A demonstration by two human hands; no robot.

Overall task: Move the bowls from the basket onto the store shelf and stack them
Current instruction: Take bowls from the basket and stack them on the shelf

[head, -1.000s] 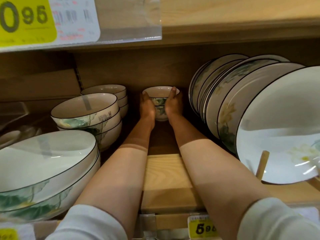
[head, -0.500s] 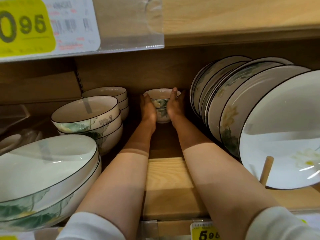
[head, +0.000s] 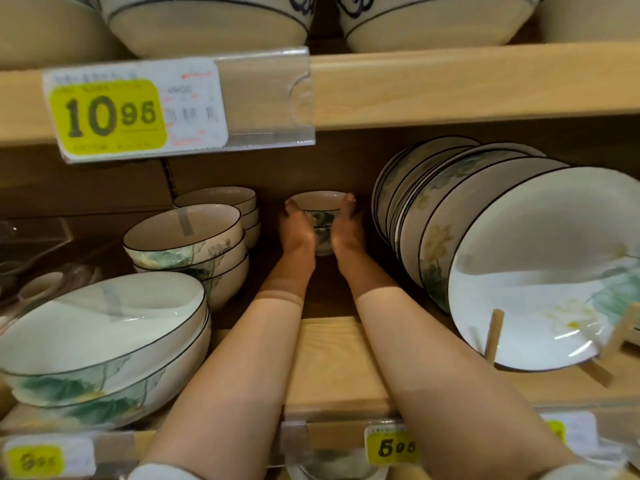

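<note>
Left hand (head: 298,230) and right hand (head: 346,226), fingers curled round the stacked small bowls (head: 320,216), seat them deep on the shelf (head: 332,358); next comes a gentle release.

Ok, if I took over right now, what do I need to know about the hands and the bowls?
Hands: left hand and right hand each grip a side of the small bowl stack, at the back of the shelf.
Done: these bowls seem to sit stacked on the shelf.
Left: let go, pull both hands out. The basket is out of view, so more bowls may wait.
</note>
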